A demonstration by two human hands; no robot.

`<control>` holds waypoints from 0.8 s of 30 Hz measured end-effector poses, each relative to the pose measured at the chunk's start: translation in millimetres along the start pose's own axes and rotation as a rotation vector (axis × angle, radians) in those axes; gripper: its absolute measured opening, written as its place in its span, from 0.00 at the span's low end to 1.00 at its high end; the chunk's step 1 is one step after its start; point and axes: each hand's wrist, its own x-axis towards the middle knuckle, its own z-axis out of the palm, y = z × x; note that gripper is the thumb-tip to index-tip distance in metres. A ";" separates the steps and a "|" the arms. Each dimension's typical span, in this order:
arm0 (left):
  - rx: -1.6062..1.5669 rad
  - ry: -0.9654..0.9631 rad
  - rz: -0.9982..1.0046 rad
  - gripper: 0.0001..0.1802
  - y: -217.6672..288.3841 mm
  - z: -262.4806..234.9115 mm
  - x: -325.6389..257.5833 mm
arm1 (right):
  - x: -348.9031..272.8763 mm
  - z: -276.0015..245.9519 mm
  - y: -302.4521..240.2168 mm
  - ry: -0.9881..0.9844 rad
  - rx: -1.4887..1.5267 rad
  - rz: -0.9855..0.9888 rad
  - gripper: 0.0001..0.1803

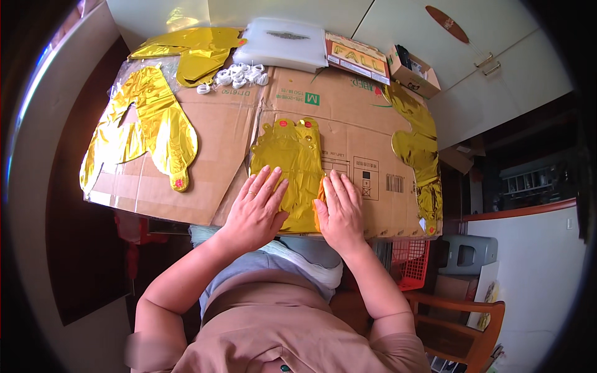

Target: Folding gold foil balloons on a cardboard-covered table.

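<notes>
In front of me on the cardboard lies a folded gold foil balloon [287,155], flat, with red round spots at its far end. My left hand [260,202] rests flat on its near left part, fingers stretched out and slightly spread. Along its near right edge lies my right hand [340,205], fingers straight, thumb side against the foil. A narrow orange patch [319,205] shows beside the right thumb; whether it is foil or a reflection I cannot tell. Neither hand grips anything.
Other flat gold foil balloons lie left [149,124], far left [199,50] and right [418,143]. Along the back stand white ribbon coils [239,75], a translucent plastic box [280,43], a printed flat box [357,57] and a small open carton [418,78]. Cardboard [217,124] covers the table.
</notes>
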 end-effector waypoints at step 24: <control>-0.160 0.086 0.330 0.17 -56.5 -32.0 3.1 | 30.7 -21.8 23.7 -0.266 0.188 -0.313 0.27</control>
